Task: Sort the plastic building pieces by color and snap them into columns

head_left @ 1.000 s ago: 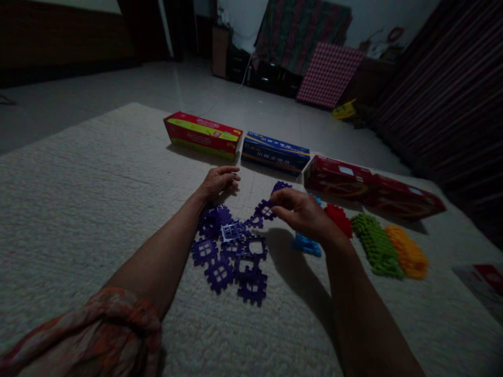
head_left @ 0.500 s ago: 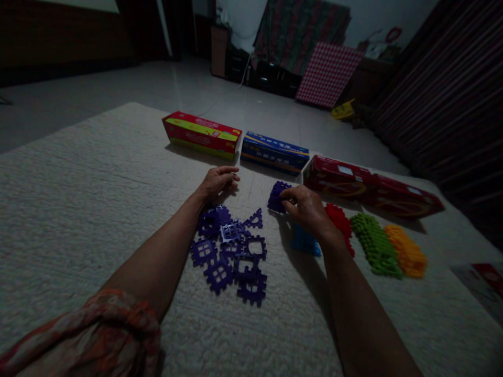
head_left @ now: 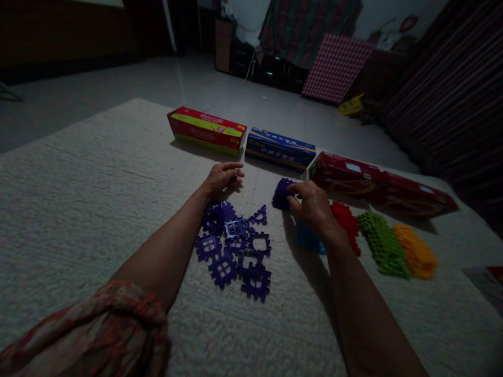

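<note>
Loose purple interlocking pieces lie spread on the cream mat, some overlapping. Just beyond them my left hand rests with its fingers apart and nothing in them. To the right, my right hand has its thumb and fingers at the side of a small purple stack, gripping it. Partly under my right forearm is a blue stack. Beside it lie a red stack, a green stack and an orange stack.
Along the far side of the mat stand a red and yellow box, a blue box and dark red boxes. A printed sheet lies at the right edge.
The whole view has shifted slightly, so things appear a little further right. Both hands keep nearly the same places relative to the pieces.
</note>
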Motion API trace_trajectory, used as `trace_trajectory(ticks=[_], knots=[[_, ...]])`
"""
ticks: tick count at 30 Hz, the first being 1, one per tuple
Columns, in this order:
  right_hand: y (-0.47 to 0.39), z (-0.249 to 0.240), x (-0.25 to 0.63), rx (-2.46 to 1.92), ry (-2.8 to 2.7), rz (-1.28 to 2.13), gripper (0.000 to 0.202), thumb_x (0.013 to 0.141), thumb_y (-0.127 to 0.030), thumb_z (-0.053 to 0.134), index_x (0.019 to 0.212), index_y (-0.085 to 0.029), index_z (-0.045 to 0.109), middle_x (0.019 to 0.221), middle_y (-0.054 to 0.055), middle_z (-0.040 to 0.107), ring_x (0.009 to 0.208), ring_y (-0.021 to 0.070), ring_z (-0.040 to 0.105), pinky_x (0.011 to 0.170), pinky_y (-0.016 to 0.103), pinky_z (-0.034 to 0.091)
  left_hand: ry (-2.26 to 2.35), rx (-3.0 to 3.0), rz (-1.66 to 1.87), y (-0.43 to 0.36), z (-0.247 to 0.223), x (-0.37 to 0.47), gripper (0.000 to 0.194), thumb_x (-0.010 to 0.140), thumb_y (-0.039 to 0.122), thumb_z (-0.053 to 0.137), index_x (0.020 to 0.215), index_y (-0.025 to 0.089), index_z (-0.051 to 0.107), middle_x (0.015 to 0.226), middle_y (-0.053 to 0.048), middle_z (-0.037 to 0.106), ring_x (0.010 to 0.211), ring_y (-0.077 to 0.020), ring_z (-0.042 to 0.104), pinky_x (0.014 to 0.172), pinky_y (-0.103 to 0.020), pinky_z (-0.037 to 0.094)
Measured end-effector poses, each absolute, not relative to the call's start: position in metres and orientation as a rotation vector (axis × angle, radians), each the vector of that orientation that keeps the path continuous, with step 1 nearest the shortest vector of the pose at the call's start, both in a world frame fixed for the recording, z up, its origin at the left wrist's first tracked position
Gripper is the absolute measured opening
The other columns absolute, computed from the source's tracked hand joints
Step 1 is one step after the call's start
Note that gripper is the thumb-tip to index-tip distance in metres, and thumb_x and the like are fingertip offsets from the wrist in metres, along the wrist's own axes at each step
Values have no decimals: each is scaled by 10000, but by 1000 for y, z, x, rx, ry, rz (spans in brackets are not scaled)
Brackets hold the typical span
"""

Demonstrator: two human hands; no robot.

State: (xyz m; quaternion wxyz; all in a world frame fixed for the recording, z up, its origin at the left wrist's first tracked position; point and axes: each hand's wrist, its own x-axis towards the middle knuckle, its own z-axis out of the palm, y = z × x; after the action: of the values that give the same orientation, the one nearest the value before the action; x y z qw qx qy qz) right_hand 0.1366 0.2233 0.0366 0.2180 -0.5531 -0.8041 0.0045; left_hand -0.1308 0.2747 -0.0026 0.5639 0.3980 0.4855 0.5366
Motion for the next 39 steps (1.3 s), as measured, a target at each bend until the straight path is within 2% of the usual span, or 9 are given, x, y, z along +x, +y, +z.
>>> trace_trajectory(ticks=[5,10,13,16,19,23,26,30,39], knots=[[216,43,125,-1436,-2266,38,180,824,-152,618,964,-168,731,927,106,666,881,253,638,841,391,509,1123,897,1277,274,0,-132,269,775,55,624,1035,104,673,749,-34,711,552,-74,610,499,-180,455],[190,42,88,-1119,-2470,417,167,862,-126,595,973,-183,707,908,72,671,837,199,643,787,329,508,1066,848,1312,274,0,-134,293,752,62,651,1041,110,662,755,-25,706,565,-74,610,496,-176,447],[172,38,68,-933,-2565,589,262,833,-124,647,1087,-182,673,1075,97,678,978,212,648,889,353,516,1059,833,1314,275,-1,-134,307,750,68,659,1053,112,657,759,-22,705,563,-76,604,507,-185,459],[163,34,58,-860,-2635,618,371,813,-139,684,1180,-164,636,1243,140,643,1131,247,610,995,412,493,1064,832,1308,276,-1,-134,307,762,65,658,1066,108,659,760,-28,703,568,-77,602,528,-197,474],[161,30,56,-875,-2680,596,379,822,-152,686,1196,-157,632,1294,160,625,1178,267,593,1026,448,479,1072,840,1305,276,-1,-134,315,780,51,639,1091,98,668,767,-42,705,575,-83,604,565,-221,499],[162,29,56,-861,-2722,550,277,882,-182,637,1159,-173,648,1269,151,646,1160,267,606,1015,456,480,1085,846,1301,276,0,-134,314,792,53,632,1101,98,668,773,-46,705,580,-85,607,578,-230,505],[165,31,57,-880,-2692,527,207,952,-189,532,1123,-169,645,1153,131,687,1046,236,640,953,405,503,1083,845,1296,275,0,-134,315,791,59,632,1102,99,660,772,-39,707,581,-79,607,561,-209,493],[174,35,63,-980,-2565,480,259,985,-166,416,1106,-168,646,1029,114,702,942,208,660,874,337,513,1092,845,1296,274,1,-133,315,779,58,630,1091,96,656,777,-39,707,581,-81,606,574,-218,504],[187,18,69,-1219,-2350,450,284,969,-206,449,1184,-189,634,1043,98,737,933,211,690,850,308,508,1099,849,1298,272,5,-131,288,746,73,669,1031,111,650,739,-18,699,554,-73,603,507,-183,439]])
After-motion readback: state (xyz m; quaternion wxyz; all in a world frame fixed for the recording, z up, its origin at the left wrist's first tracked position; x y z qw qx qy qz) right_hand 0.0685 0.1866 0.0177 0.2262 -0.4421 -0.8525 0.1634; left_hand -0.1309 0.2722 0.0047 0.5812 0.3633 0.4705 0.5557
